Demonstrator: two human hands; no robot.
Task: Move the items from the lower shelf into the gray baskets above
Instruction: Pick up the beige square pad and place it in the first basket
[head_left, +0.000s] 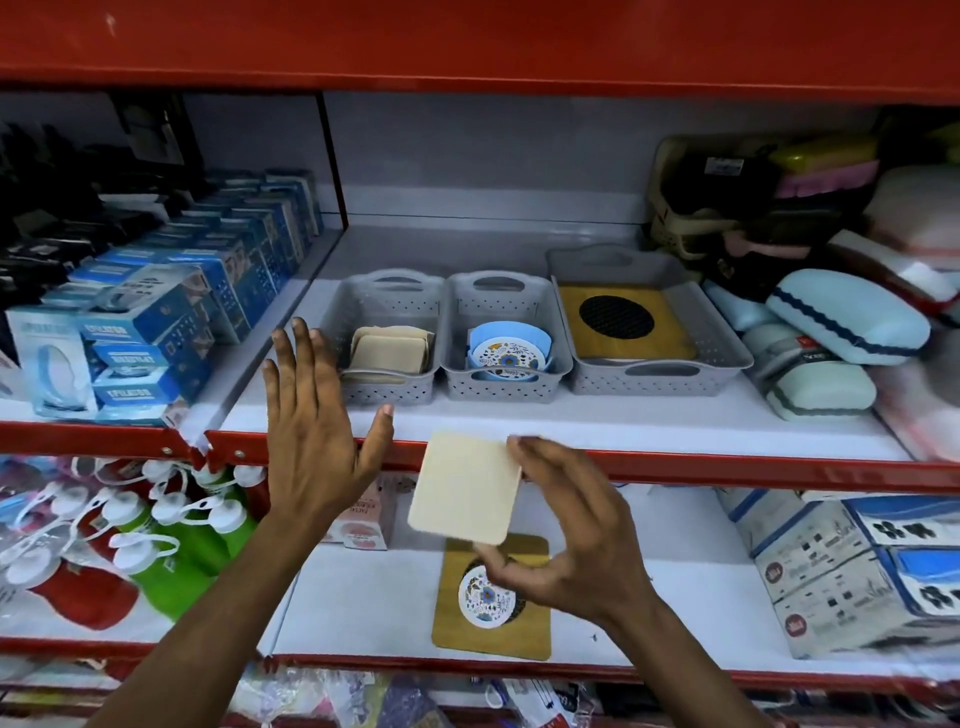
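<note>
My right hand pinches a cream square pad in front of the red shelf edge, below the baskets. My left hand hovers open beside it, fingers spread, near the left gray basket, which holds several beige pads. The middle gray basket holds blue round floral coasters. The right, larger gray basket holds a yellow board with a black mesh circle. On the lower shelf lie a matching yellow board and a round floral coaster, partly hidden behind my right hand.
Blue boxes fill the upper shelf's left; pale blue cases and stacked goods crowd its right. Below, green and red bottles stand left, a pink box sits behind my left wrist, and printed cartons stand right.
</note>
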